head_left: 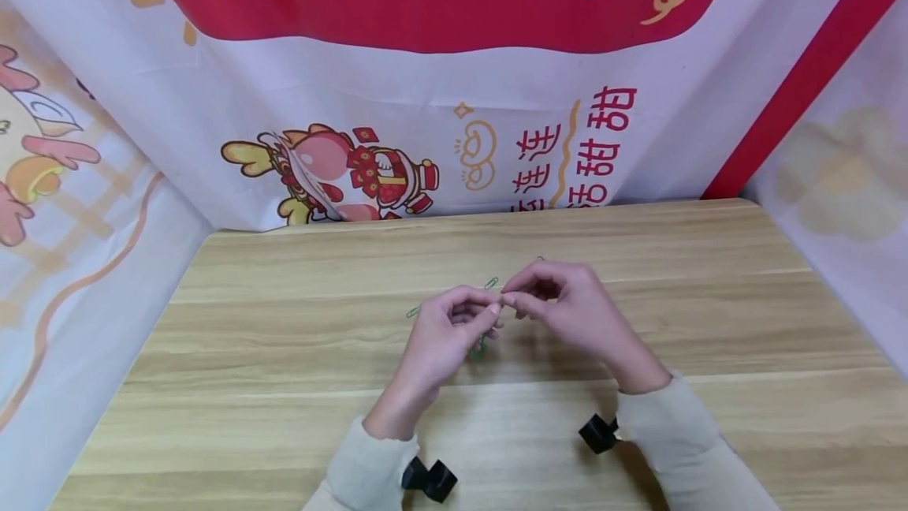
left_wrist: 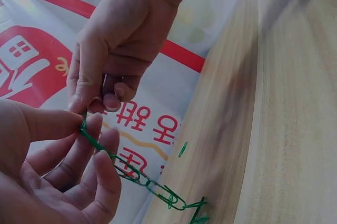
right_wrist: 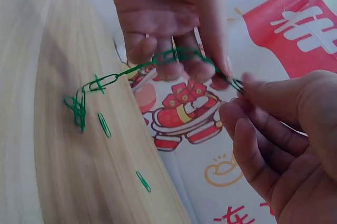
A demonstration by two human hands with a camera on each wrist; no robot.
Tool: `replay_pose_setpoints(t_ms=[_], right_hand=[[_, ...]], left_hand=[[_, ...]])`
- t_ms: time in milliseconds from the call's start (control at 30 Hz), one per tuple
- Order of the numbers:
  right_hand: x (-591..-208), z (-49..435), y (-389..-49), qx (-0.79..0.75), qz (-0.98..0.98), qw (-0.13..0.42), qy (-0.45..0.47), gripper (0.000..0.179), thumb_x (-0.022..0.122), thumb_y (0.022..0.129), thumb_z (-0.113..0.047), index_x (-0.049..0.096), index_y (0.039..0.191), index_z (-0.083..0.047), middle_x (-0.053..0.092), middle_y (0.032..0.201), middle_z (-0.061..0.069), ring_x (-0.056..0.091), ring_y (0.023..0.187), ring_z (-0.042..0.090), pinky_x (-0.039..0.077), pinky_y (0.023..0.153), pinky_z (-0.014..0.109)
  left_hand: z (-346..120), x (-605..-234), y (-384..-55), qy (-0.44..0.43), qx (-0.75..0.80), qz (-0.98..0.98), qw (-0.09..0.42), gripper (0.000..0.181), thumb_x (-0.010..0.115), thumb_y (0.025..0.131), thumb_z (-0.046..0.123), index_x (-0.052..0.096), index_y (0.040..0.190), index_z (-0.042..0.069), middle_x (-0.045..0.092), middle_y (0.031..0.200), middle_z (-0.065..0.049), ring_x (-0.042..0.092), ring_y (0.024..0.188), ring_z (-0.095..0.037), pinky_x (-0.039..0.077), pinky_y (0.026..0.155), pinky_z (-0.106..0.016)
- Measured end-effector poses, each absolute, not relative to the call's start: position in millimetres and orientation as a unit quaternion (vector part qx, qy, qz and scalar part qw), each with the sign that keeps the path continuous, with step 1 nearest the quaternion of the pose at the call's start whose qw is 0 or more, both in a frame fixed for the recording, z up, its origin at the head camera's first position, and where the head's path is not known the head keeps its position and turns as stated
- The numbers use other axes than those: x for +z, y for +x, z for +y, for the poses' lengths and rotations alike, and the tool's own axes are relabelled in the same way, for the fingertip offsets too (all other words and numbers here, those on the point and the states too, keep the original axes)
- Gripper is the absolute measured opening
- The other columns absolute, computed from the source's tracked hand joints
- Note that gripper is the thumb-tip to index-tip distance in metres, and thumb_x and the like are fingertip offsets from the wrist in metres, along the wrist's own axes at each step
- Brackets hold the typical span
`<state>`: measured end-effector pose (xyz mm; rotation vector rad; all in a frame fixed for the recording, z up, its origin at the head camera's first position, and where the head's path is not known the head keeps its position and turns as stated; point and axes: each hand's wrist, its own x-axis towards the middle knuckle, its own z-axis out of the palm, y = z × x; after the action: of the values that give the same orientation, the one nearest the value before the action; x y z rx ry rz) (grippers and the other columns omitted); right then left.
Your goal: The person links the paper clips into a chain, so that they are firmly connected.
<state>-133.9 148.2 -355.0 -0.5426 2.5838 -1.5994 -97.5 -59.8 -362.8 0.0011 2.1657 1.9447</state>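
Note:
Over the wooden table, my left hand and right hand meet at the fingertips. Between thumb and forefinger the left hand pinches the end of a chain of linked green paper clips. The chain runs past its other fingers and hangs down, its lower links bunched on the table in the right wrist view. My right hand's thumb and forefinger pinch a green paper clip at the chain's upper end. Fingertips partly cover this clip, and I cannot tell whether it is hooked into the chain.
Loose green paper clips lie on the wooden table beyond the hands: one to the left, another behind the fingertips, a third behind the right hand. Printed cloth walls the back and both sides.

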Motion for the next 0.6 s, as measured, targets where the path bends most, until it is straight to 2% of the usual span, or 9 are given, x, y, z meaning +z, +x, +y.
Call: replay_pose_setpoints(t_ms=[100,267,367,467,600], right_hand=[[-361,160,-145,-0.524,0.841,0.023,-0.135,0.014,0.076,0.102,-0.022,0.079,0.110,-0.012,0.079,0.095,0.011,0.074,0.086,0.034,0.064,0.073,0.034],[-379,181,-176,-0.435,0.899,-0.017,-0.051,0.018,0.069,0.103,-0.017,0.076,0.115,-0.006,0.077,0.103,0.014,0.070,0.091,0.028,0.059,0.077,0.031],[-394,186,-191,-0.377,0.925,-0.012,-0.036,0.021,0.070,0.099,-0.013,0.074,0.116,-0.001,0.074,0.107,0.016,0.068,0.097,0.029,0.060,0.085,0.039],[-405,186,-200,-0.348,0.937,0.002,-0.030,0.025,0.074,0.098,-0.018,0.074,0.115,0.000,0.074,0.110,0.018,0.068,0.101,0.031,0.060,0.090,0.046],[-408,179,-208,-0.330,0.944,0.008,-0.019,0.023,0.077,0.099,-0.023,0.075,0.108,-0.003,0.075,0.106,0.016,0.068,0.097,0.030,0.058,0.089,0.045]], left_hand=[[-59,-363,-97,-0.007,0.667,0.738,0.102,0.015,0.073,0.103,0.017,0.076,0.116,0.010,0.078,0.107,-0.016,0.073,0.090,-0.019,0.057,0.078,-0.026],[-59,-361,-98,-0.030,0.694,0.715,0.081,0.014,0.072,0.103,0.012,0.075,0.115,0.006,0.079,0.105,-0.016,0.073,0.085,-0.017,0.056,0.070,-0.023],[-60,-361,-98,-0.039,0.703,0.705,0.079,0.014,0.072,0.102,0.011,0.075,0.115,0.005,0.080,0.101,-0.012,0.072,0.083,-0.016,0.055,0.069,-0.022],[-60,-361,-98,-0.042,0.705,0.703,0.081,0.016,0.072,0.102,0.012,0.074,0.116,0.005,0.080,0.101,-0.011,0.072,0.083,-0.016,0.055,0.069,-0.023],[-60,-360,-98,-0.047,0.707,0.701,0.080,0.016,0.072,0.103,0.013,0.074,0.117,0.005,0.079,0.103,-0.013,0.072,0.083,-0.016,0.055,0.069,-0.023]])
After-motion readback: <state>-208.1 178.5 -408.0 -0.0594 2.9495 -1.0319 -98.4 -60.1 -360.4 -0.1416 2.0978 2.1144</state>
